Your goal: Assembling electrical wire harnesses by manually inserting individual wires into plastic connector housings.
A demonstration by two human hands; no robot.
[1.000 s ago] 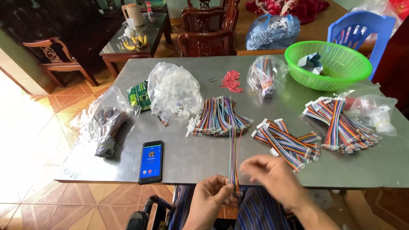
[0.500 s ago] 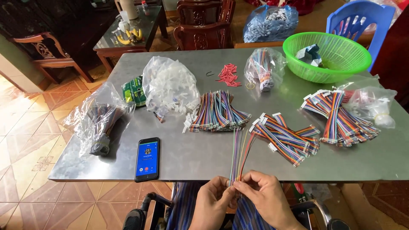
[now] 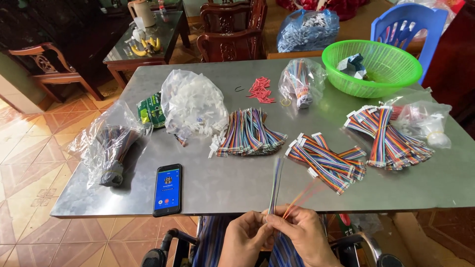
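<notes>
**Both hands pinched on a rainbow ribbon cable at the table's near edge**

Your left hand [image 3: 246, 236] and right hand [image 3: 303, 233] sat together at six o'clock, fingers clamped on the near end of a multicoloured ribbon cable [image 3: 275, 185]. The cable ran up toward twelve over the steel table [image 3: 222, 183], with a few orange and red strands [image 3: 302, 196] splayed toward one o'clock. A phone [image 3: 167, 189] lay at nine o'clock of your hands. Bundles of cables with white connectors [image 3: 326, 160] lay at one o'clock, a green basket [image 3: 376, 66] farther beyond.
</notes>
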